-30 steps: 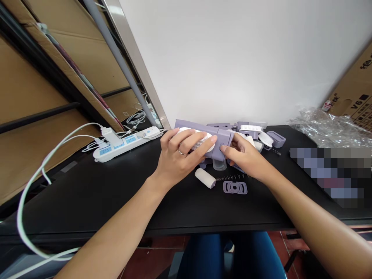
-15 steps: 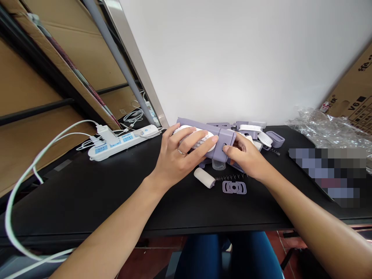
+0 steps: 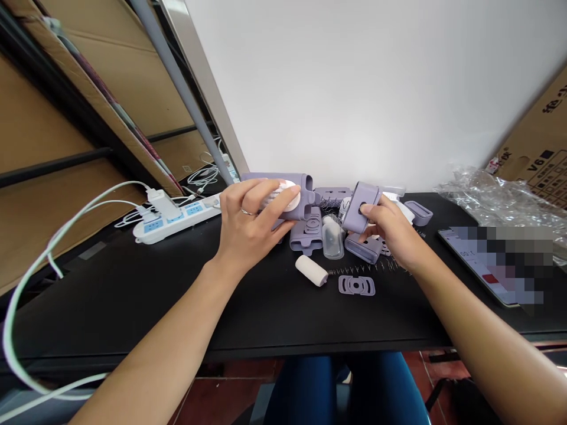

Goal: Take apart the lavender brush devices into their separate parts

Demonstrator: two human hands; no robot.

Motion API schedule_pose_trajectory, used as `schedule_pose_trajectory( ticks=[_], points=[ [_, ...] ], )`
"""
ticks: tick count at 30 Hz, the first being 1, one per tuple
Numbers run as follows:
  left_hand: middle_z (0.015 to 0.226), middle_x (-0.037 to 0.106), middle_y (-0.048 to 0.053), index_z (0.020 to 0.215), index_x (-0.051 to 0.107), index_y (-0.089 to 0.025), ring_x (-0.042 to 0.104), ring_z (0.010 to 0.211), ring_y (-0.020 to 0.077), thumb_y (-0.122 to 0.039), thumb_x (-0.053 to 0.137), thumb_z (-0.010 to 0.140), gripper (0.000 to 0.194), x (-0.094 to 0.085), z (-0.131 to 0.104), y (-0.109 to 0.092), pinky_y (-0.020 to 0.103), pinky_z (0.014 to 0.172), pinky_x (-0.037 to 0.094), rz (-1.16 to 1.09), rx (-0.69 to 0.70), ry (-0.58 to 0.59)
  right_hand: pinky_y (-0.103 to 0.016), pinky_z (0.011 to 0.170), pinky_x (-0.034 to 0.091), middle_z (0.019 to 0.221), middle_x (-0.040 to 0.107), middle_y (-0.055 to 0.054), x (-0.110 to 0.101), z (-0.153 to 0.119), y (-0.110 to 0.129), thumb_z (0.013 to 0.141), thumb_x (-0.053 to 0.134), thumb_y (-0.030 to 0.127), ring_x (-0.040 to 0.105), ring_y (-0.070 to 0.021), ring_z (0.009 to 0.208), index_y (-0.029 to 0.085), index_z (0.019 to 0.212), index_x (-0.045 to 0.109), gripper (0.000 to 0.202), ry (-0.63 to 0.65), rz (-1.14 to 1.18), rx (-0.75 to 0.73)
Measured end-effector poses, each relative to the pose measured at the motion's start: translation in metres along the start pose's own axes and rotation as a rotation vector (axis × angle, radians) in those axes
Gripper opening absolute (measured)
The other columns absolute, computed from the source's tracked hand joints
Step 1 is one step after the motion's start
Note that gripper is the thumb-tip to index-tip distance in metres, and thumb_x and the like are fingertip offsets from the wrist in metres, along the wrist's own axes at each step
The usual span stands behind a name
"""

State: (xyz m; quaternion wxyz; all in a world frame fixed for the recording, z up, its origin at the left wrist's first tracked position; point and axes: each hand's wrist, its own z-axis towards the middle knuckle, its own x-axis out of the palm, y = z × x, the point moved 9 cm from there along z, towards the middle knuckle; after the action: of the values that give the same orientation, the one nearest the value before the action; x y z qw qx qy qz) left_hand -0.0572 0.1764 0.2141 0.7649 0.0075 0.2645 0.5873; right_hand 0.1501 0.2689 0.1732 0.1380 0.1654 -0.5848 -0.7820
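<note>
My left hand (image 3: 257,221) is wrapped over a purple plastic housing (image 3: 303,198) with a white bristled brush head on its face. A narrow tab sticks out of the housing's right end. To the right, my right hand (image 3: 390,227) pinches a purple end cap (image 3: 358,203) with a dark round hole, thumb beside the hole. The two pieces are apart. Below them lie a clear plastic bottle (image 3: 333,242), a white cylinder (image 3: 311,270), a long thin spring (image 3: 354,270) and a flat slotted purple plate (image 3: 357,285).
More purple and white parts are heaped behind my hands, with a purple ring-shaped piece (image 3: 419,213) at their right. A white power strip (image 3: 177,219) with plugs lies left. A tablet (image 3: 482,265), clear plastic wrap (image 3: 496,192) and a cardboard box (image 3: 538,141) are at right.
The purple end cap has come off the housing. My left hand has moved left with the housing, and my right hand holds the cap tilted, uncovering the parts and bottle between them.
</note>
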Motion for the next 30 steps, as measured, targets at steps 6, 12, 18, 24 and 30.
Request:
schedule_pose_trajectory(
  ticks=[6,12,18,24,30],
  points=[
    [0.136,0.062,0.013,0.161,0.035,-0.043,0.057,0.125,0.0359,-0.030,0.075,0.094,0.080,0.004,-0.003,0.011,0.055,0.102,0.052,-0.022,-0.046,-0.004,-0.032,0.061,0.055,0.098,0.072,-0.002,-0.014,0.004,-0.001,0.095,0.062,0.050,0.072,-0.0217,0.081,0.028,0.114,0.056,0.030,-0.109,0.042,-0.028],
    [0.139,0.064,0.016,0.157,0.051,-0.035,0.056,0.125,0.0416,-0.045,0.074,0.094,0.068,0.021,-0.016,0.053,0.061,0.106,0.045,0.018,-0.317,0.059,-0.030,0.056,0.050,0.087,0.068,-0.001,-0.043,0.005,0.002,0.093,0.060,0.061,0.067,-0.0182,0.070,0.028,0.097,0.049,0.035,-0.360,0.046,-0.092],
    [0.137,0.065,0.028,0.150,0.060,-0.024,0.056,0.124,0.0566,-0.060,0.076,0.085,0.075,0.042,-0.056,0.119,0.076,0.096,0.045,0.097,-0.718,0.367,-0.030,0.055,0.049,0.084,0.067,-0.001,-0.046,0.005,-0.001,0.093,0.063,0.062,0.066,-0.0180,0.067,0.028,0.095,0.049,0.037,-0.398,0.056,-0.072],
    [0.130,0.068,0.031,0.129,0.071,-0.022,0.056,0.126,0.0601,-0.071,0.070,0.079,0.070,0.057,-0.095,0.154,0.077,0.093,0.045,0.129,-0.906,0.696,-0.029,0.057,0.049,0.081,0.067,0.001,-0.038,0.005,-0.003,0.093,0.063,0.064,0.066,-0.0171,0.068,0.028,0.095,0.050,0.038,-0.354,0.022,-0.045],
    [0.129,0.069,0.027,0.132,0.074,-0.020,0.056,0.128,0.0543,-0.067,0.056,0.093,0.064,0.049,-0.063,0.124,0.073,0.103,0.042,0.036,-0.811,0.523,-0.030,0.057,0.049,0.079,0.067,0.001,-0.028,0.004,-0.004,0.092,0.066,0.063,0.065,-0.0171,0.066,0.027,0.097,0.056,0.038,-0.309,0.032,0.004]
  ],
)
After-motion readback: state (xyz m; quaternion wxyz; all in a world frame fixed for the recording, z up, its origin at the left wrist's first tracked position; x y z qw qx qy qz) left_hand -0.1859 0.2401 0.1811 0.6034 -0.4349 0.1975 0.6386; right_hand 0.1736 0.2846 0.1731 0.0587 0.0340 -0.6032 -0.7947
